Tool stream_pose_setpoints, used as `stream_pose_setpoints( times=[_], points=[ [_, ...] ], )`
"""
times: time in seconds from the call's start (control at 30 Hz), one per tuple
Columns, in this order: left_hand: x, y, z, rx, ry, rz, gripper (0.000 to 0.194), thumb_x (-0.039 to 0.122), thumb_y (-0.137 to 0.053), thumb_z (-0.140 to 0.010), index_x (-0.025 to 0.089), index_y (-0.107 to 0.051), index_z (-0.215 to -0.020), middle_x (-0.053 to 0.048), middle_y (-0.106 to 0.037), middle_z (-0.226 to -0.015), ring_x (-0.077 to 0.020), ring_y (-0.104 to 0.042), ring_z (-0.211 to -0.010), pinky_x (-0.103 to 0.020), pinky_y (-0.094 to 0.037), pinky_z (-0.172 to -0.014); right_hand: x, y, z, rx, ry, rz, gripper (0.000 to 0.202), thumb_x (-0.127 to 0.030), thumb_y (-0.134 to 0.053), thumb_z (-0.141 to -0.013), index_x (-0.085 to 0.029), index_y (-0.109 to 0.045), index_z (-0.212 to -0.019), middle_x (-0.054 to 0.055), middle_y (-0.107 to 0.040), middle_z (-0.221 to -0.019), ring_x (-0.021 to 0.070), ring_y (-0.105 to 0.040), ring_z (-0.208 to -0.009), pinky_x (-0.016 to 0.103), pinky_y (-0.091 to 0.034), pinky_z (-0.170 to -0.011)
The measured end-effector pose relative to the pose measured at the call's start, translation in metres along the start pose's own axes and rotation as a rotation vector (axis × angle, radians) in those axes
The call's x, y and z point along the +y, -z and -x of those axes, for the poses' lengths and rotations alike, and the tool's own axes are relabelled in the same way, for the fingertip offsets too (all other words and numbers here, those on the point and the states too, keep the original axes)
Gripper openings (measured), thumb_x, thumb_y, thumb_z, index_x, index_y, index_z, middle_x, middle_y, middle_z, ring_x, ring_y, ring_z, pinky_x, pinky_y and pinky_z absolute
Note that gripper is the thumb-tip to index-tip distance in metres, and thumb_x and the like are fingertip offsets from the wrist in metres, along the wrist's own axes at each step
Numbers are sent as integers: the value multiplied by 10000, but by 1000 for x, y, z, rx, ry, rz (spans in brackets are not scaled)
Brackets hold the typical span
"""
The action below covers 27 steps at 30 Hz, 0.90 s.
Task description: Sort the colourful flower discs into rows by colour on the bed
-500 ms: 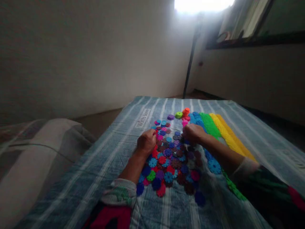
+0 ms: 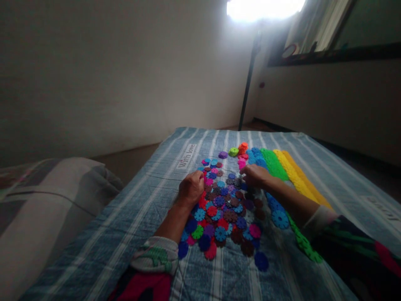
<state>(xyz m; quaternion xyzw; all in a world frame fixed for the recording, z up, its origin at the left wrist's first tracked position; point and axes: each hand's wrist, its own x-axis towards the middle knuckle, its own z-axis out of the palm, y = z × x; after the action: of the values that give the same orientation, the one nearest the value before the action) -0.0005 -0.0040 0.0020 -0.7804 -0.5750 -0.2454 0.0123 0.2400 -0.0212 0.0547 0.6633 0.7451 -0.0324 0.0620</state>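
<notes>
Disc pile: loose flower-shaped plastic discs (image 2: 224, 209), many colours, spread at lower centre of frame between both forearms.
Left hand (image 2: 191, 188): curled into a loose fist on the pile's left edge; whether pinching a disc, cannot tell.
Right hand (image 2: 255, 174): fingers bunched at the pile's upper right edge; grip hidden.
Colour rows (image 2: 282, 167): joined strips of blue, green, yellow, orange, long axis running from upper centre toward lower right; right hand nearer.
Surface: blue striped bedsheet (image 2: 131, 217).
Room: dim wall (image 2: 125, 75), bright window (image 2: 266, 8) at top.
</notes>
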Motion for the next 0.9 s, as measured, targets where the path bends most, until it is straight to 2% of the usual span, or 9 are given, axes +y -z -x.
stream_pose_setpoints(
  times=[0.17,0.37,0.57,0.63,0.73,0.9],
  points=[
    [-3,-4,-1,10,3,1,135,171,-488,-865,186,-622,-871,-58,-708,-879,-190,-652,-864,-265,-434,-744,-3,-2,-2,7,21,-34,304,-183,-529,-845,-222,-718,-1079,93,-712,-1060,213,-641,-1018,240,-450,-776],
    [-3,-4,-1,14,-4,2,137,176,-491,-861,181,-628,-875,-65,-708,-881,-197,-652,-869,-271,-438,-747,-1,-3,-3,3,-30,-39,272,-173,-529,-830,-150,-742,-997,160,-716,-996,239,-676,-913,259,-465,-703],
    [-2,-3,0,16,-11,2,153,170,-479,-862,184,-631,-876,-64,-710,-887,-191,-648,-863,-269,-438,-748,-3,-2,-3,35,23,-78,328,-211,-528,-863,-258,-702,-1136,81,-708,-1095,209,-636,-1045,241,-453,-804],
    [-2,-3,0,15,-8,1,153,176,-477,-867,186,-629,-874,-64,-711,-889,-192,-648,-864,-269,-437,-746,-2,-2,-2,43,24,-72,327,-227,-530,-867,-239,-695,-1149,107,-701,-1105,230,-633,-1051,265,-459,-810],
    [-2,-2,0,12,-9,-6,150,175,-476,-867,189,-625,-867,-61,-710,-886,-191,-645,-865,-268,-434,-744,-2,-4,-2,31,27,-54,287,-212,-528,-855,-195,-728,-1060,141,-709,-1050,252,-645,-1014,291,-466,-801],
    [-1,-1,0,3,-10,-16,138,169,-488,-859,186,-625,-868,-62,-711,-888,-192,-643,-865,-267,-431,-743,-4,-7,-1,21,53,-40,282,-163,-503,-845,-193,-737,-999,129,-714,-1033,234,-649,-997,283,-459,-809]
  ],
)
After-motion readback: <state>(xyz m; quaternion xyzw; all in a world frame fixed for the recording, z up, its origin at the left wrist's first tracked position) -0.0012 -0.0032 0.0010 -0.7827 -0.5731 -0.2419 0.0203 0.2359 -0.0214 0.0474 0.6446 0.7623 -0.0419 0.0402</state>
